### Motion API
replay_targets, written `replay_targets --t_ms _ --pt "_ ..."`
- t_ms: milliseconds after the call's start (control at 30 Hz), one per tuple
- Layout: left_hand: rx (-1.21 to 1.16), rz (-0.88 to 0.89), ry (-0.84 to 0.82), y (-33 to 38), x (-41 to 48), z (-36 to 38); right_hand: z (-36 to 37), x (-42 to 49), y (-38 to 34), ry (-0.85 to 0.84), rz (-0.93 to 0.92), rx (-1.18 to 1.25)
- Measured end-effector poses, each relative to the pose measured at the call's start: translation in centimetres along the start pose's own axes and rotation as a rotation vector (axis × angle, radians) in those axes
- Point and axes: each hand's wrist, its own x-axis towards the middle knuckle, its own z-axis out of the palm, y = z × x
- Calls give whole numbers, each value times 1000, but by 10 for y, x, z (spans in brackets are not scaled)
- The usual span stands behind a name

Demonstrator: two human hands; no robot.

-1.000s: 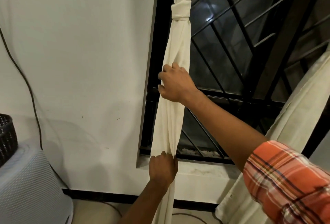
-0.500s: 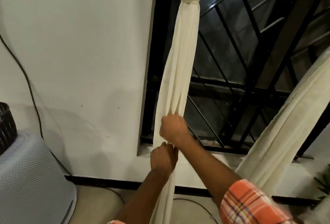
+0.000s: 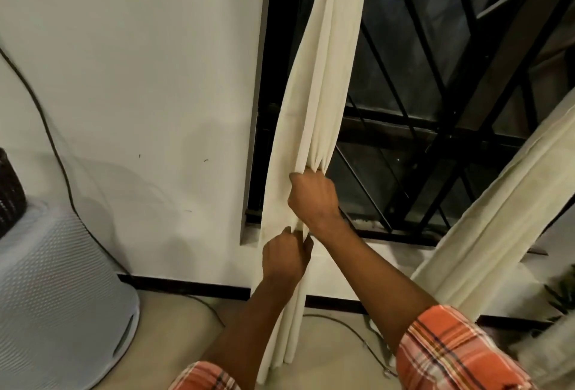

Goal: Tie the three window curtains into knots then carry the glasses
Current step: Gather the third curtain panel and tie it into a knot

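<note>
White wall [image 3: 140, 78] fills everything left of my hands, w/ a thin dark cable [image 3: 46, 128] running down it. Black window grille [image 3: 435, 109] sits behind and right of my right hand, dark glass past it. Cream curtain [image 3: 323, 63] hangs gathered from the top edge, thru both my fists, and its tail drops to the floor below my left hand. A 2nd cream curtain [image 3: 485, 218] slants well off to the right of my right forearm, apart from both hands. Pale blue ribbed appliance [image 3: 53, 296] stands far left, low. My right hand [image 3: 314, 200] is clenched round the bunched folds, knuckles up; my left hand [image 3: 286, 259] is just below it, nearly touching, fingers pinched tight on the same curtain. Orange plaid sleeves at both elbows.
</note>
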Motion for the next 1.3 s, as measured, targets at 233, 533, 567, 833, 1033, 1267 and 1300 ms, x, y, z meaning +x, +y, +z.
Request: replay_targets --t_ms 233,533,567,833,1033,1267,1300 --pt "41 231 305 -20 -30 27 12 6 23 -265 40 85" --pt "294 272 -51 13 -6 11 7 12 7 -317 -10 158" --pt "344 222 -88 15 -3 12 7 12 6 -318 -13 150" --pt "44 165 62 5 -12 12 8 12 4 -282 14 119" --pt "149 215 138 5 -6 8 4 14 0 -316 11 127" --pt "226 172 94 5 -1 12 3 14 -4 -322 3 135" --pt "255 152 63 6 -1 10 3 13 -5 -326 0 138"
